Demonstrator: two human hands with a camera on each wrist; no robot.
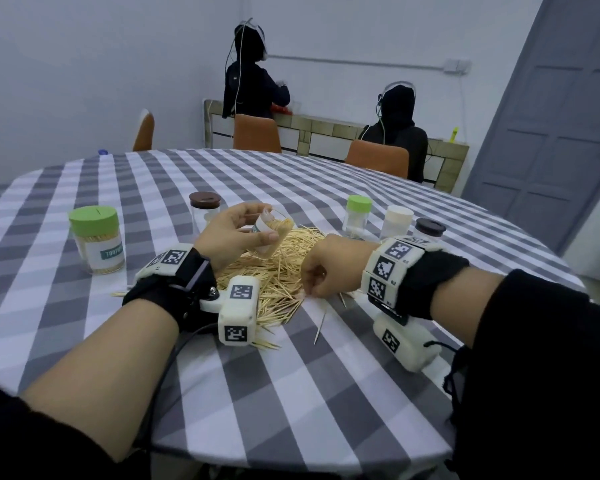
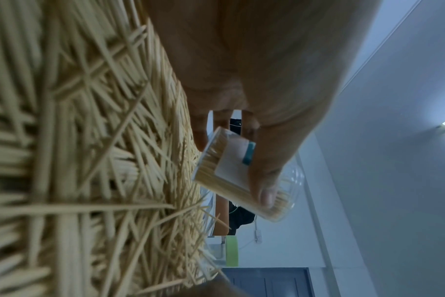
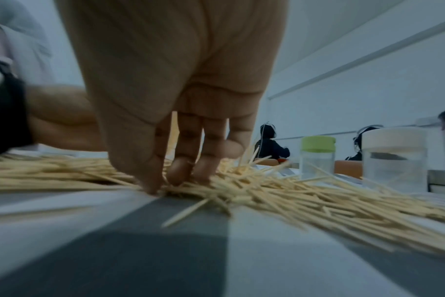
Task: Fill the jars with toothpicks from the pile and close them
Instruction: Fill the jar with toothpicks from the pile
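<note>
checked tablecloth (image 1: 291, 393) | toothpick pile (image 1: 281, 271) | grey door (image 1: 551, 133)

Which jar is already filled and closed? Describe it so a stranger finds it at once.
Start at the checked table and its toothpick pile. Look to the left, past the left hand, to the capped jar standing alone. Unlike the empty capped jars beyond the pile, it is packed with toothpicks under a wide green lid.

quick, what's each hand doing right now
Left hand: holding an open jar of toothpicks, tilted over the pile.
Right hand: fingers pinching toothpicks from the pile.
</note>
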